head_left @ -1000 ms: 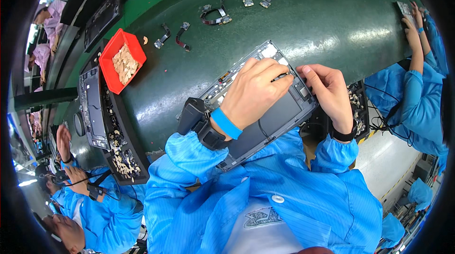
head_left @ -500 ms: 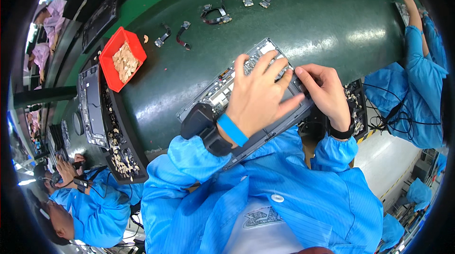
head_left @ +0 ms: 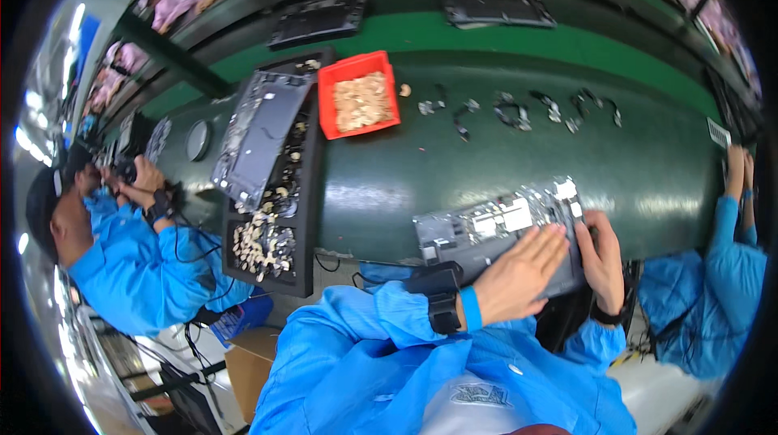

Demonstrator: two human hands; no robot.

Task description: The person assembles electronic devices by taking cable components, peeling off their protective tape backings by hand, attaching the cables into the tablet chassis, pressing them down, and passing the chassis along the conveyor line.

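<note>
An opened laptop base (head_left: 442,231) with its circuit board exposed lies aslant at the near edge of the green table. My left hand (head_left: 520,271) rests flat across its middle, fingers stretched out and side by side. At the base's right end is my right hand (head_left: 601,265), its thumb and bent fingers closed on the edge. Part of the base's lower side is hidden under my left hand and sleeve.
A red bin (head_left: 325,102) of small tan pieces stands beside a black tray (head_left: 304,228) of small parts, with another laptop base (head_left: 258,143) across it. Several ribbon cables (head_left: 512,113) lie beyond my hands. Co-workers in blue sit at both sides; more laptop bases (head_left: 496,5) lie at the back.
The view has swung left, so the bin and tray appear more central. My left hand's spread fingers have come together and lie flat; my right hand stays at the base's right end.
</note>
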